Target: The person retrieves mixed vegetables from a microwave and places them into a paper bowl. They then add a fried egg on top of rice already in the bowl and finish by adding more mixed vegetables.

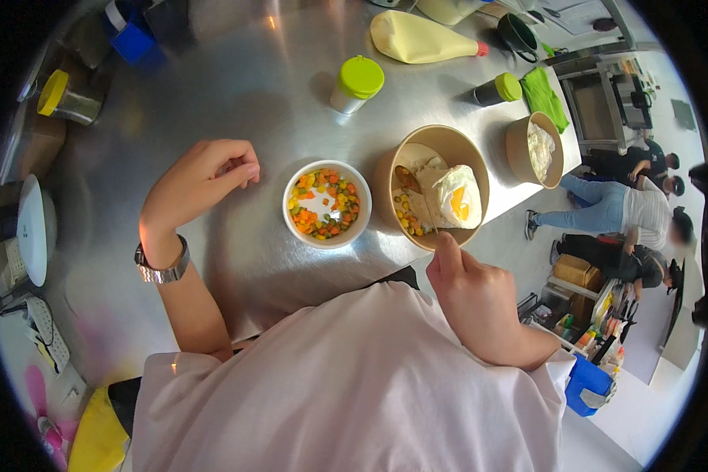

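My left hand (pixel 197 185) rests on the steel counter (pixel 236 86), fingers loosely curled, holding nothing, just left of a white bowl (pixel 326 235) of mixed diced vegetables. My right hand (pixel 472 295) grips the handle of a spoon (pixel 408 178) that reaches into a brown paper bowl (pixel 442 138). That bowl holds a fried egg (pixel 458 197), a pale wrap and some corn kernels. The spoon's tip lies at the bowl's left inner side.
A second brown paper bowl (pixel 525 147) with shredded food stands to the right. Behind are a green-lidded white cup (pixel 357 83), a green-lidded dark jar (pixel 497 89), a yellow sauce bottle (pixel 421 38) lying down and a green cloth (pixel 546 96). People (pixel 629 208) sit on the floor at right.
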The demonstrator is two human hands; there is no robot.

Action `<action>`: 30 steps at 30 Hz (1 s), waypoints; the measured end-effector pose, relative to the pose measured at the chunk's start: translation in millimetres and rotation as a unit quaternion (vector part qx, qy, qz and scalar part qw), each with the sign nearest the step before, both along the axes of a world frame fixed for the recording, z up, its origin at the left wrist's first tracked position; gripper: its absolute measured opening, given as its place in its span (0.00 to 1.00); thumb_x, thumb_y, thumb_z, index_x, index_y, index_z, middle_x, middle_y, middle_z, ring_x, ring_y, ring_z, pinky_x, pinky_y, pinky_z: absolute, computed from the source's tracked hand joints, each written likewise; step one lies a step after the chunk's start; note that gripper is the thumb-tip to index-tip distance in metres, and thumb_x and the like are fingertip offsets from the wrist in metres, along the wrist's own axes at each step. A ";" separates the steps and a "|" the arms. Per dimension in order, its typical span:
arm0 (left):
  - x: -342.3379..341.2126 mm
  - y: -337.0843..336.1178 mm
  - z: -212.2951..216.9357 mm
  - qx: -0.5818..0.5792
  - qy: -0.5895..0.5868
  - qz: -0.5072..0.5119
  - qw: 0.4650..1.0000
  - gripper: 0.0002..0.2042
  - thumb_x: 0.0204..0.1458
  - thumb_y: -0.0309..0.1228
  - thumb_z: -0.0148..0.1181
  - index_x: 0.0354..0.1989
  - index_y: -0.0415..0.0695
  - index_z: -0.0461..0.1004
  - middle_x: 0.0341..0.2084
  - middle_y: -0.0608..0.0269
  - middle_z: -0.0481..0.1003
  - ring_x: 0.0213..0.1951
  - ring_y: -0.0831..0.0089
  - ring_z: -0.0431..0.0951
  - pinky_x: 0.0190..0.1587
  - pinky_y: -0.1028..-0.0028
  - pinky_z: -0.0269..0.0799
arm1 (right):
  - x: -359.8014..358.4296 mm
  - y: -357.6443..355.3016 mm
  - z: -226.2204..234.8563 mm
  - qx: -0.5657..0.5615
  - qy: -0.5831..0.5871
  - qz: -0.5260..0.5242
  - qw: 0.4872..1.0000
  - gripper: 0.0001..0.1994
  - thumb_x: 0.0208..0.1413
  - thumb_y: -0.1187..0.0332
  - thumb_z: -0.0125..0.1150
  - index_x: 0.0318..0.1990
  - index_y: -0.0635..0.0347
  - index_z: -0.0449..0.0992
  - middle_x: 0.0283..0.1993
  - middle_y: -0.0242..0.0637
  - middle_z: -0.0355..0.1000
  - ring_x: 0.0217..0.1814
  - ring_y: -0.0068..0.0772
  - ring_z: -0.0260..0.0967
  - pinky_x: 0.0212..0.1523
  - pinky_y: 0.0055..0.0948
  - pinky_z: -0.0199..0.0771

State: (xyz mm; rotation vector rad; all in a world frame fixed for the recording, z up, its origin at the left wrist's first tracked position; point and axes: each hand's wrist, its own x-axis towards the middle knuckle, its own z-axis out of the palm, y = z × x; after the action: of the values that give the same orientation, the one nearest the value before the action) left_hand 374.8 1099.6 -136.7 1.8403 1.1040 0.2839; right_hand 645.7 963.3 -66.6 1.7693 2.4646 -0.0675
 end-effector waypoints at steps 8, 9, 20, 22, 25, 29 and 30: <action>0.4 0.5 2.8 -0.014 -0.001 -0.007 1.000 0.08 0.48 0.29 0.49 0.24 0.37 0.68 0.21 0.63 0.71 0.25 0.78 0.68 0.28 0.78 0.62 | 3.7 -7.9 5.0 -0.006 0.003 0.033 0.999 0.15 0.41 0.75 0.51 0.38 0.76 0.66 0.16 0.32 0.60 0.10 0.22 0.62 0.08 0.22 0.61; 1.3 0.2 2.4 -0.013 -0.002 -0.007 1.000 0.08 0.48 0.29 0.49 0.24 0.37 0.68 0.21 0.63 0.71 0.25 0.78 0.68 0.28 0.78 0.62 | 4.6 -6.9 3.0 -0.008 0.010 0.030 0.999 0.16 0.40 0.76 0.51 0.39 0.77 0.66 0.16 0.31 0.60 0.10 0.22 0.61 0.08 0.22 0.61; 10.3 -2.1 10.9 -0.006 0.006 -0.015 1.000 0.06 0.47 0.29 0.50 0.25 0.39 0.69 0.22 0.65 0.72 0.24 0.79 0.68 0.27 0.80 0.59 | 23.6 -19.6 21.8 -0.004 0.021 0.058 0.998 0.18 0.38 0.76 0.51 0.40 0.78 0.68 0.15 0.27 0.56 0.09 0.16 0.58 0.07 0.18 0.57; 14.7 -3.1 12.0 -0.007 0.001 -0.023 1.000 0.06 0.48 0.29 0.50 0.25 0.38 0.69 0.21 0.64 0.72 0.24 0.79 0.68 0.27 0.79 0.59 | 27.3 -18.2 22.4 0.004 0.034 0.060 0.998 0.18 0.37 0.76 0.51 0.40 0.78 0.68 0.15 0.26 0.55 0.09 0.15 0.57 0.07 0.18 0.56; 20.1 -3.0 12.9 -0.001 -0.008 -0.036 0.999 0.07 0.48 0.28 0.49 0.25 0.37 0.69 0.21 0.64 0.71 0.24 0.79 0.67 0.27 0.79 0.58 | 30.2 -13.6 14.6 0.010 0.042 0.072 0.997 0.19 0.36 0.76 0.52 0.39 0.78 0.68 0.15 0.26 0.55 0.10 0.14 0.57 0.07 0.17 0.56; 21.1 -2.3 12.7 0.006 -0.006 -0.044 0.999 0.07 0.49 0.28 0.49 0.24 0.37 0.69 0.20 0.64 0.70 0.24 0.79 0.67 0.27 0.80 0.58 | 36.9 -7.8 4.9 0.029 0.022 0.104 0.994 0.19 0.35 0.75 0.52 0.39 0.78 0.69 0.16 0.26 0.56 0.12 0.15 0.58 0.08 0.18 0.56; 20.1 -2.1 12.6 0.001 -0.005 -0.042 0.999 0.07 0.49 0.27 0.49 0.24 0.37 0.69 0.20 0.64 0.70 0.24 0.79 0.67 0.27 0.80 0.58 | 36.8 -7.0 2.6 0.033 0.016 0.113 0.993 0.19 0.34 0.75 0.52 0.39 0.78 0.69 0.16 0.26 0.56 0.12 0.15 0.58 0.08 0.18 0.56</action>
State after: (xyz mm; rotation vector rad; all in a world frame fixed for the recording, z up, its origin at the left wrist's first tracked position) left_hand 394.9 1097.5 -124.1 1.8799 1.0175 0.2467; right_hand 682.5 956.3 -64.0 1.5095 2.7012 0.0038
